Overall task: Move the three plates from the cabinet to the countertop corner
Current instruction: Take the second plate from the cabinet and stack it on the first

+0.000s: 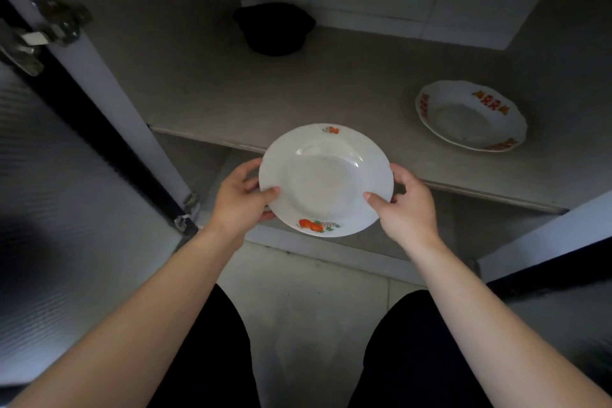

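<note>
The open cabinet has a pale shelf bearing two things, well apart. A dark pot with small side handles stands at the back, near the rear wall, and what is in it cannot be made out. A white plate with a scalloped rim and orange-red motifs lies flat toward the right side, with nothing on it.

A second white plate (round, with orange fruit printed on its near rim and a smaller print on its far rim) is off the shelf, held in the air just before the shelf's front edge. It is roughly level and bare. The left hand grips its left rim and the right hand its right rim, each with the thumb on top and the fingers curled beneath.

Below the shelf a lower compartment shows dimly. The left door stands open, with a metal hinge on the frame beside it, and the edge of the right door shows as well. A pale tiled floor lies below, between the person's dark-clothed legs — the light is low throughout.
</note>
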